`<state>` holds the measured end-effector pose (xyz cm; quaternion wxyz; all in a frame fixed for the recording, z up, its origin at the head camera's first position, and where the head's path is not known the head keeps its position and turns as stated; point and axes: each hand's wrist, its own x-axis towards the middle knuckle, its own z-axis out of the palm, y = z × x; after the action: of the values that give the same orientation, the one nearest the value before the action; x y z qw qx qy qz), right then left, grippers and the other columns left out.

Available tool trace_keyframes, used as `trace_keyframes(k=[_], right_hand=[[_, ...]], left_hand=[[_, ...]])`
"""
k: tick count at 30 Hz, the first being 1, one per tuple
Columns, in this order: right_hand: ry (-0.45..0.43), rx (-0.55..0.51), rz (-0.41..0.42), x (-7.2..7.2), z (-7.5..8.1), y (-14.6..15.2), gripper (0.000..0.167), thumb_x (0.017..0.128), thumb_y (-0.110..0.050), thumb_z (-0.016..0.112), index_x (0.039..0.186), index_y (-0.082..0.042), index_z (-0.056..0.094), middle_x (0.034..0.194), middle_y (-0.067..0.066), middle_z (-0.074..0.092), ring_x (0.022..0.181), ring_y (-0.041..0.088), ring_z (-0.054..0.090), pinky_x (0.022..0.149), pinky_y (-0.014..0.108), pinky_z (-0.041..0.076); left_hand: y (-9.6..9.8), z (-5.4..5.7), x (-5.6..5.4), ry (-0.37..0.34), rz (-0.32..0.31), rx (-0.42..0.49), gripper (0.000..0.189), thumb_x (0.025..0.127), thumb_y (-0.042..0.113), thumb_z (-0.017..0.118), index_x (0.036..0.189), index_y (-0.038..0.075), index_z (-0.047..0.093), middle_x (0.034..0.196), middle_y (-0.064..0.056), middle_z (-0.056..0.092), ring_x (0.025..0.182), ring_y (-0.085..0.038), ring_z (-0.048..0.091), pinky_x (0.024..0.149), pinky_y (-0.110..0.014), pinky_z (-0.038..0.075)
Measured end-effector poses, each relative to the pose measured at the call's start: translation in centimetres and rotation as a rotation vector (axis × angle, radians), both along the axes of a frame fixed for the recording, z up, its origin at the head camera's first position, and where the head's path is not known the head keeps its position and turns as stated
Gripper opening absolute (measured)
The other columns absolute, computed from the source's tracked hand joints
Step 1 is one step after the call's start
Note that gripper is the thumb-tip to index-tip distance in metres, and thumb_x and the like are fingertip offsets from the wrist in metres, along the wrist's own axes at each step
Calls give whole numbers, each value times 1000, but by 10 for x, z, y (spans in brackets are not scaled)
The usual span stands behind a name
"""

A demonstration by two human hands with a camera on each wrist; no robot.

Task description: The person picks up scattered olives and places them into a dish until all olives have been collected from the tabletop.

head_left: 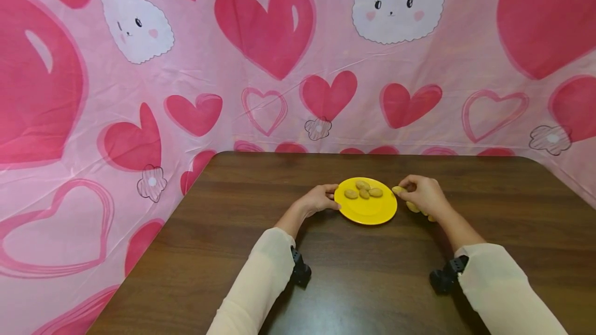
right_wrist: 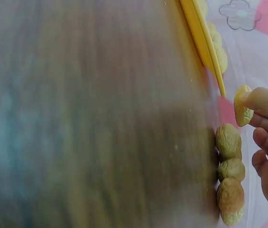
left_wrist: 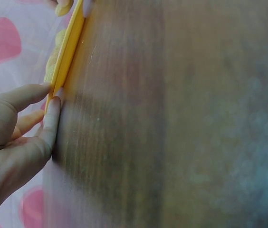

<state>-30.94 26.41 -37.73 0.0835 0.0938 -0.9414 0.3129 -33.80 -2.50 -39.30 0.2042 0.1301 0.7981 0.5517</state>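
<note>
A round yellow plate (head_left: 368, 214) lies on the table, with several small potatoes (head_left: 351, 194) grouped on its far half. My left hand (head_left: 318, 200) holds the plate's left rim; in the left wrist view, thumb and fingers touch the yellow edge. At the right side of the plate, my right hand (head_left: 425, 194) pinches one small potato (right_wrist: 243, 105) between thumb and fingertips, just off the rim and raised above the table. Below that hand, more small potatoes (right_wrist: 228, 141) sit in a row on the tabletop, partly covered by the hand in the head view.
The brown wooden table (head_left: 354, 283) stretches to all sides of the plate. Behind it hangs a pink cloth (head_left: 223, 56) with hearts and rabbits. A black wrist camera (head_left: 300, 269) is on the left wrist, and another black camera (head_left: 447, 275) on the right.
</note>
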Motion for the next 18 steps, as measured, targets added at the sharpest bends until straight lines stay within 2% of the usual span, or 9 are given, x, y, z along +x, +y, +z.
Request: trace_keyframes(k=[4,11,18], right_hand=[[-8,-1,21,-1,0,-8,20,82,-17,70,94,-2,66,79,8,61,72,22,51,61,29,45],[36,13,78,-1,1,-18,15,80,-11,71,90,-1,66,77,7,61,68,21,50,55,29,44],[-12,22,99,-3,1,-27,15,80,-9,71,92,-1,67,81,8,61,70,22,49,58,29,45]], left_hand=[[0,1,1,2,-1,-2,66,79,-9,66,139,-1,38,121,-14,54,100,-20,53,85,-28,48],[0,1,1,-8,0,6,67,78,-10,66,138,-1,38,119,-14,55,98,-19,53,84,-28,49],[0,1,1,-11,-3,14,67,79,-10,65,139,-2,37,119,-15,55,98,-19,54,84,-28,49]])
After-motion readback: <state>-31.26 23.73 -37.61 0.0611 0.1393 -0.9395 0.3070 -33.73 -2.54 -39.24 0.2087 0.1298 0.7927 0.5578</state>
